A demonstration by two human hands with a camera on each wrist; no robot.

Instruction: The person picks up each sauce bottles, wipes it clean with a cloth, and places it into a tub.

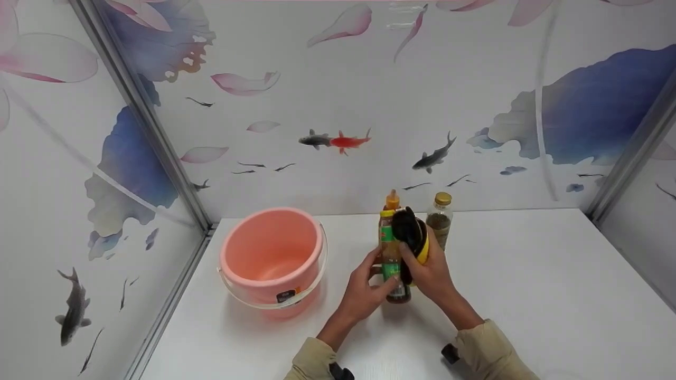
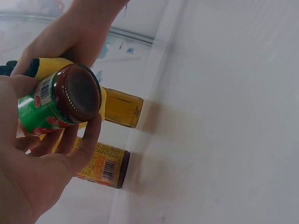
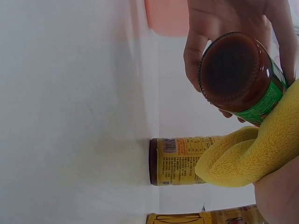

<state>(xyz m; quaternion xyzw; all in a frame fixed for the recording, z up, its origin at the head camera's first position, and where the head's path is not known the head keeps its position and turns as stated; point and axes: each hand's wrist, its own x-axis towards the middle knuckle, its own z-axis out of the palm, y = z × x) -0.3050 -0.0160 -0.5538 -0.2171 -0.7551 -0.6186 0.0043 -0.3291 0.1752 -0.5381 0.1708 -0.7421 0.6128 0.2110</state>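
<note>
In the head view my left hand [image 1: 363, 291] grips a glass bottle [image 1: 391, 250] with a yellow cap and a green label. The bottle's dark reddish-brown base [image 2: 82, 92] faces the left wrist camera, lifted off the table. My right hand [image 1: 434, 272] holds a cloth [image 1: 407, 228], black on one side and fluffy yellow [image 3: 247, 156] on the other. That cloth lies against the bottle's side. Behind the hands stands an orange-tipped squeeze bottle [image 1: 392, 199], mostly hidden. A gold-capped bottle [image 1: 439, 219] with dark contents is just beyond my right hand.
To the left, a pink bucket [image 1: 272, 295] with a pale handle stands on the white table [image 1: 533, 285]. A patterned wall [image 1: 338, 179] closes off the table's back edge. The standing bottles, one with a yellow label [image 3: 182, 161], are near that wall.
</note>
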